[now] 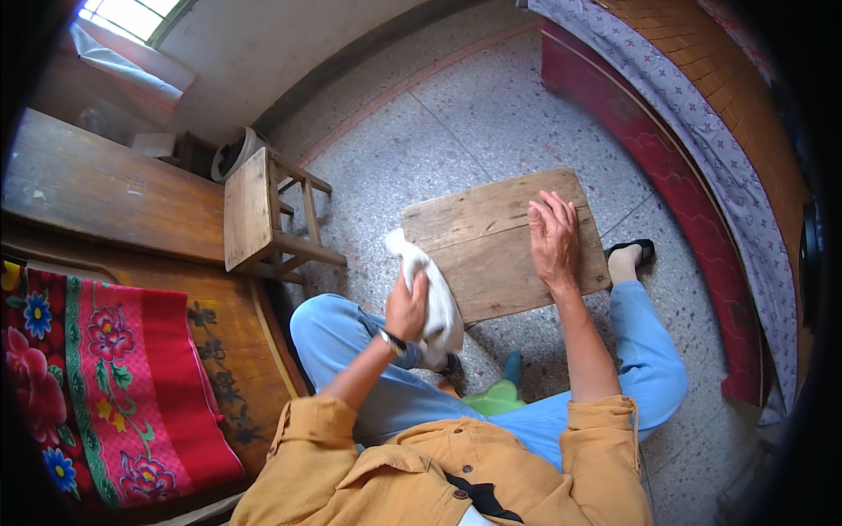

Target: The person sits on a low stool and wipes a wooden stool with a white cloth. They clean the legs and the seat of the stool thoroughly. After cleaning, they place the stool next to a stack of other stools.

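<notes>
In front of my knees stands a low wooden stool or table with a worn plank top (482, 250). A white cloth (444, 307) hangs along its left edge, gripped by my left hand (406, 309), which has a dark band at the wrist. My right hand (554, 244) is over the right part of the plank top, fingers stretched out and slightly bent, holding nothing. Whether its palm touches the wood I cannot tell.
A small wooden stool (250, 215) stands at the left beside a wooden bench with a red flowered cloth (132, 386). Between my legs is a green plastic object (495, 399), partly hidden. A bed with a dark red side panel (649, 175) borders the speckled floor (474, 105) at right.
</notes>
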Demonstrator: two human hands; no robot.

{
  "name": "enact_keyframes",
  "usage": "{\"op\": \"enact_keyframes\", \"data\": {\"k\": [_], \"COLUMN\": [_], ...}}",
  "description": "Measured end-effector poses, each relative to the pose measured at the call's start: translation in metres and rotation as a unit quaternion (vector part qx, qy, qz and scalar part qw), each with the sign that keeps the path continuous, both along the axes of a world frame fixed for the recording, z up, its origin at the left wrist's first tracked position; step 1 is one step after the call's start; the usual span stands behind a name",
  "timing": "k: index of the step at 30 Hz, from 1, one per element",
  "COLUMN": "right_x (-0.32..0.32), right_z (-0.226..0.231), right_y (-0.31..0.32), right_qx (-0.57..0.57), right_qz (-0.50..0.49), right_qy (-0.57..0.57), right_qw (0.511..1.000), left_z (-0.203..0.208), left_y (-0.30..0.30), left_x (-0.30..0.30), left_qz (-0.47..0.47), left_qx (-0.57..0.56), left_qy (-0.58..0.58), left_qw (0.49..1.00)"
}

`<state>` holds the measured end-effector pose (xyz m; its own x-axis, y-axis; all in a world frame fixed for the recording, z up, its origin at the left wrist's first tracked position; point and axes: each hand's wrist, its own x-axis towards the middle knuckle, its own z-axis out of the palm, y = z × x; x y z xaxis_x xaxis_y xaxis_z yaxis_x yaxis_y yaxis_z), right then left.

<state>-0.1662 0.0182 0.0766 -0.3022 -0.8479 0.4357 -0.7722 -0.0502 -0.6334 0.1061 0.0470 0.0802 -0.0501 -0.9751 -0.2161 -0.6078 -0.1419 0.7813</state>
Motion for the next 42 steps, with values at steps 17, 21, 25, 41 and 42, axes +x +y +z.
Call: {"op": "enact_keyframes", "data": {"k": [17,21,25,41,42], "right_x": [0.003,0.003,0.004,0.004,0.005], "right_z": [-0.001,0.001,0.000,-0.002,-0.002], "right_y": [-0.001,0.000,-0.002,-0.001,-0.002], "right_qx": [-0.002,0.010,0.002,0.008,0.009], "right_qz": [-0.001,0.000,0.002,0.004,0.006], "right_qy": [0.027,0.024,0.019,0.040,0.037], "right_qw": [1.000,1.000,1.000,0.999,0.999], "left_z": [-0.005,-0.025,-0.020,-0.011,-0.012], "left_y": [0.048,0.029,-0.044,0.046,0.051], "left_x": [0.008,0.017,0.007,0.003,0.003], "left_qz": [-0.017,-0.035,0.003,-0.034,-0.034], "left_qx": [-0.030,-0.026,-0.056,-0.112,-0.139], "left_qy": [0.030,-0.019,-0.077,-0.079,-0.093], "left_qw": [0.999,0.999,0.995,0.990,0.985]}}
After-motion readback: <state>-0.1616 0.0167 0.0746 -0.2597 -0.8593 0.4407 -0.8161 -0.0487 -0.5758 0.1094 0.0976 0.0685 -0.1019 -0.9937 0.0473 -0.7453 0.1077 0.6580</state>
